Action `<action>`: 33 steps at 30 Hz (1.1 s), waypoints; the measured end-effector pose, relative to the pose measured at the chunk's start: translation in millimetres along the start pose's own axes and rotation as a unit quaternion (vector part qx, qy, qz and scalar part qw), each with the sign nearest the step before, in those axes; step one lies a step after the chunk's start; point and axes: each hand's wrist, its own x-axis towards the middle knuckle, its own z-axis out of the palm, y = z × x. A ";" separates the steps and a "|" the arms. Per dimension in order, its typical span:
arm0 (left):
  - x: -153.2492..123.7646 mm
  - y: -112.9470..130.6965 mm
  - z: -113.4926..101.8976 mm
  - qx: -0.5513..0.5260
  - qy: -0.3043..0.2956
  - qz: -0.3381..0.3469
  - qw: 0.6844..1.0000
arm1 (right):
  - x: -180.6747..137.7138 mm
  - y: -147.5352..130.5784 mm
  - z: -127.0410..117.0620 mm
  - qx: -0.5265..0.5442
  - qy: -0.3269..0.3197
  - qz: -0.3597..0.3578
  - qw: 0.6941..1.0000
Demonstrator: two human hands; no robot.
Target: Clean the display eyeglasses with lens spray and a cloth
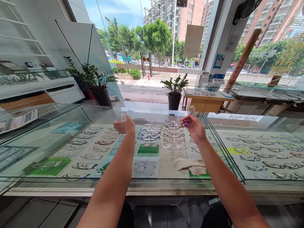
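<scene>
My left hand is closed around a small bottle with a whitish, translucent top, raised above the glass counter. Most of the bottle is hidden in the fingers. In my right hand is a pair of eyeglasses, pinched by the fingers and held up over the counter. One clear lens sticks up above the fingers, and a purple glint shows beside them. Rows of eyeglass frames lie below and between my two hands. A beige cloth rests on the counter near my right forearm.
The glass display counter spans the front. A clear tray with a pair of glasses lies near its front edge. More frames fill the right-hand case. Potted plants stand beyond, before the window. A calculator sits at left.
</scene>
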 end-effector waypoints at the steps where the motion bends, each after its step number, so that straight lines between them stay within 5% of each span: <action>1: -6.7 6.0 -4.7 -0.011 0.018 0.024 1.000 | 1.7 -1.8 -2.0 0.003 0.006 -0.003 1.000; 3: -28.1 19.5 -15.6 -0.064 0.054 0.140 0.987 | 5.0 -6.1 -6.3 0.012 0.019 -0.009 1.000; 5: -61.2 31.8 -28.1 -0.136 0.063 0.302 0.941 | 8.0 -10.3 -10.6 0.024 0.029 -0.013 0.999; 6: -81.5 36.0 -34.9 -0.162 0.023 0.378 0.911 | 9.2 -12.1 -12.7 0.029 0.034 -0.015 0.999; 8: -125.2 38.6 -49.0 -0.180 -0.182 0.520 0.815 | 11.3 -14.3 -16.4 0.035 0.044 -0.021 0.998; 11: -182.2 29.5 -67.4 -0.105 -0.495 0.634 0.584 | 14.7 -14.0 -20.8 0.042 0.056 -0.030 0.997; 14: -214.9 13.4 -75.6 -0.023 -0.594 0.659 0.461 | 18.0 -10.8 -23.5 0.043 0.057 -0.032 0.997; 17: -228.0 -1.1 -73.2 0.062 -0.619 0.678 0.391 | 19.8 -7.6 -24.7 0.032 0.053 -0.035 0.997; 21: -232.6 -10.8 -65.9 0.117 -0.644 0.668 0.355 | 19.7 -5.2 -25.0 0.025 0.055 -0.037 0.998; 33: -205.8 -6.0 -51.4 0.127 -0.798 0.446 0.385 | 16.8 -5.9 -23.5 0.014 0.053 -0.025 0.998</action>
